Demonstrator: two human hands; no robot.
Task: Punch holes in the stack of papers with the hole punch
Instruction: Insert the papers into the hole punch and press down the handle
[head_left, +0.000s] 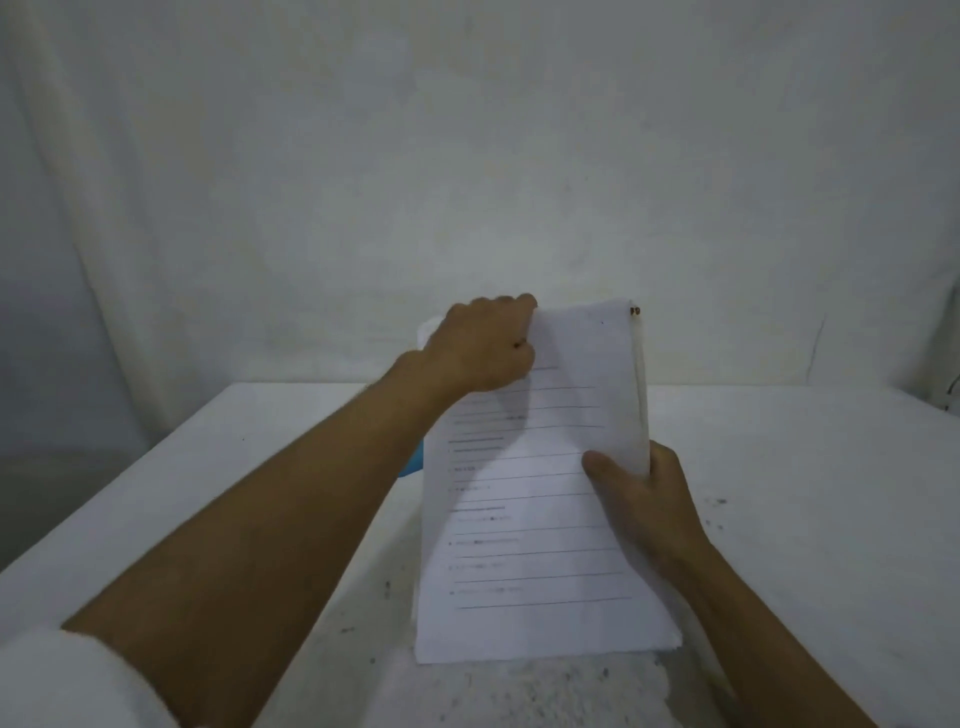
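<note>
A stack of white printed papers (530, 519) with ruled lines stands tilted up above the table, its lower edge close to the table top. My right hand (641, 499) grips its right edge, thumb on the front sheet. My left hand (485, 345) is closed over the stack's top left corner. A small dark clip or staple (635, 311) shows at the top right corner. A sliver of a blue object (413, 460) peeks out behind the stack's left edge; I cannot tell whether it is the hole punch.
The white table (805, 493) carries dark specks and a worn patch near its front edge. A white cloth backdrop (363, 182) hangs behind the table. The table's left edge runs diagonally from the far left corner.
</note>
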